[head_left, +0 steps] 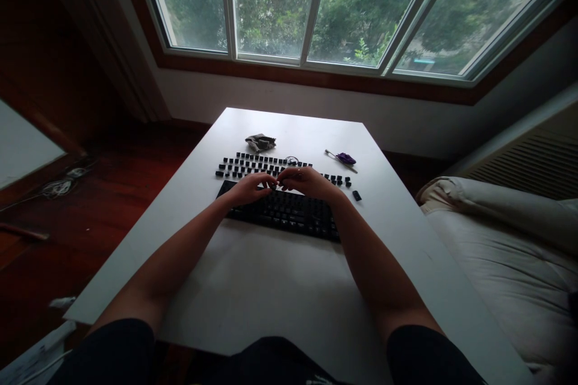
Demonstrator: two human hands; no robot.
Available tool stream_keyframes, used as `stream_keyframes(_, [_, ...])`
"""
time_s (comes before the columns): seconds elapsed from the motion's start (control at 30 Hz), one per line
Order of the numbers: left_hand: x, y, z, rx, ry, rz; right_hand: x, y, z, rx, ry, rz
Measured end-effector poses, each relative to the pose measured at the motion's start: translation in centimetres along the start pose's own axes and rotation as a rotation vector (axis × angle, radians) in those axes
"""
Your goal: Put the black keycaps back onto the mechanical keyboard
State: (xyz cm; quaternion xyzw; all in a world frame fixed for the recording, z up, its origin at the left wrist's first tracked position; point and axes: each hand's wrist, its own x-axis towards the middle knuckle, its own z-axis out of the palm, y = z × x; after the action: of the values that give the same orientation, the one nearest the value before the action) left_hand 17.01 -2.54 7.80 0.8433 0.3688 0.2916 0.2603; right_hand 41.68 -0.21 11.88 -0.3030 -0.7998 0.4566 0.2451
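Note:
A black keyboard [289, 215] lies in the middle of a white table [271, 277]. Behind it, several loose black keycaps [253, 165] are laid out in rows. Both hands hover over the keyboard's far edge with fingertips meeting. My left hand [250, 187] is curled, its fingers pinched toward the right hand. My right hand [307, 181] is also curled, fingers pinched around something small and dark between the two hands that I cannot make out. One more keycap [356, 195] sits alone at the right.
A crumpled grey cloth [261, 142] and a purple-handled tool [344, 159] lie at the table's far side. A small wire tool [291, 160] rests by the keycaps. A white cushion [506, 240] is at the right; wooden floor with cables [58, 186] is at the left.

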Motion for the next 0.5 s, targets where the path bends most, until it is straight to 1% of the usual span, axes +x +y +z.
stream_keyframes(0.13, [0.1, 0.2, 0.5, 0.01, 0.034, -0.024, 0.0, -0.1, 0.0, 0.026, -0.001, -0.003])
stream_keyframes(0.27, [0.2, -0.1, 1.2, 0.039, 0.019, -0.052, -0.1, -0.1, 0.1, 0.023, -0.028, 0.02])
stream_keyframes(0.4, [0.4, -0.3, 2.2, -0.05, 0.024, -0.08, -0.1, 0.0, 0.2, 0.076, -0.026, 0.043])
stream_keyframes(0.5, [0.6, -0.5, 2.8, -0.111, 0.047, -0.071, -0.1, -0.4, 0.0, 0.081, -0.045, 0.068])
